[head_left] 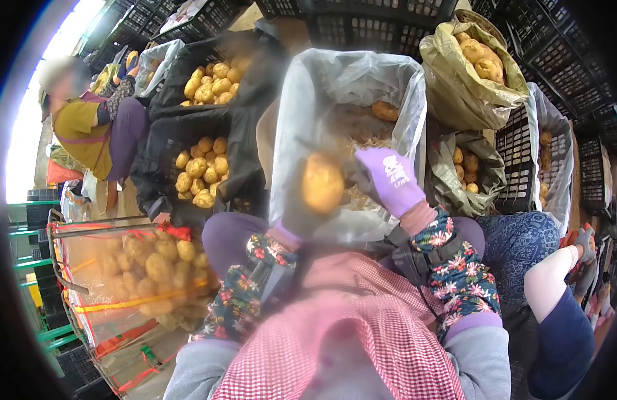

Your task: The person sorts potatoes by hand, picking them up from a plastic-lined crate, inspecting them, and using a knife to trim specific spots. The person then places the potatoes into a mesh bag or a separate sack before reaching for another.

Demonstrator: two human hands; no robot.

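In the head view my left hand (302,217), in a dark-palmed glove with a purple cuff, is closed around a potato (323,183), raised above a crate lined with clear plastic (292,87). My right hand (387,175), in a purple glove with white print and dark fingers, is beside the potato. Its fingers are curled; whatever they hold, if anything, is hidden and blurred. Beneath my hands, thin brownish scraps (374,142) lie in the lined crate, and another potato (385,111) rests near its far right corner.
Two black-lined crates of potatoes (205,172) stand to the left, with a mesh sack of potatoes (158,267) nearer. To the right are an open green sack (448,80) and a smaller potato bag (470,175). Another person (88,133) sits far left; a person's arm (555,273) shows at right.
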